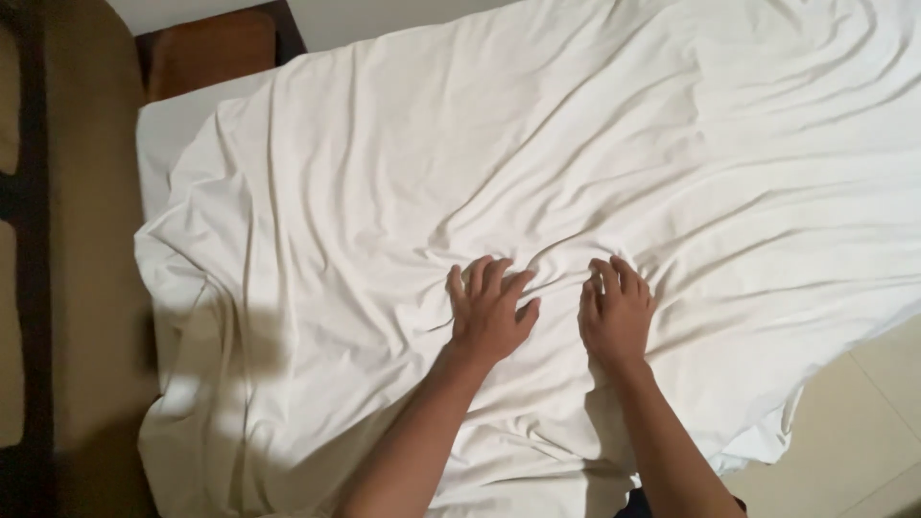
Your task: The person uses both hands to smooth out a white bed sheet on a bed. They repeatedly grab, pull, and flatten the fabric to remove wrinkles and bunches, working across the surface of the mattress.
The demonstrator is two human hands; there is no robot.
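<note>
I am pressing my left hand [489, 312] and my right hand [614, 312] side by side onto the white sheet [460, 173], fingers spread and curling into a ridge of cloth; whether I am pinching it I cannot quite tell. The sheet is lying wrinkled under both palms, draping over the bed [163, 129] and hanging toward the tiled floor [854, 432]. It is probably handling light, soft and limp, best gathered at a fold or edge.

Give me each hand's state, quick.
Left hand: open, fingers spread, pressing flat on the white sheet.
Right hand: open, fingers curled slightly, resting on the sheet, holding nothing.
</note>
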